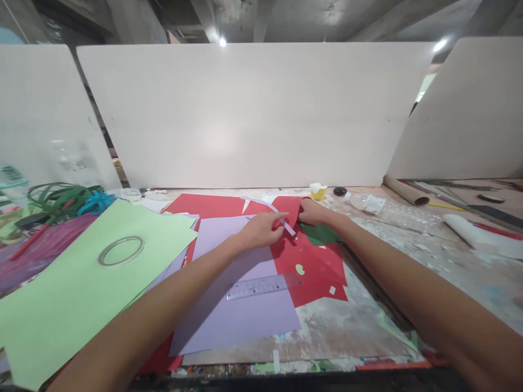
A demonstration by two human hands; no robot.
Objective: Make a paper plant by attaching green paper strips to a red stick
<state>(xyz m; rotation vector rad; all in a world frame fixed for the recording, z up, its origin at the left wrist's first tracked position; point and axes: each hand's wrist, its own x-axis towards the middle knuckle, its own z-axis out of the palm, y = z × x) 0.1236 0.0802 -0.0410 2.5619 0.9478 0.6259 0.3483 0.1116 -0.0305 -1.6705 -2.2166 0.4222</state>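
Note:
My left hand [261, 230] reaches over the middle of the table, its thumb and fingers closed on a thin, curved lilac paper strip [289, 227]. To its right, my right hand [314, 211] grips the raised edge of a red paper sheet [289, 204]; part of its fingers is hidden behind that sheet. A dark green paper piece [319, 234] lies just below the right hand. Under my left arm rests a lilac sheet [241, 316], with a clear ruler [257, 286] across it and onto more red paper [314, 272].
Light green sheets [81, 299] with a roll of tape [121, 251] lie at left. Beyond are green ribbons [61, 198]. A yellow pot [317, 191], plastic bottle [371, 203] and cardboard tube [406, 190] stand or lie towards the white panel [253, 114].

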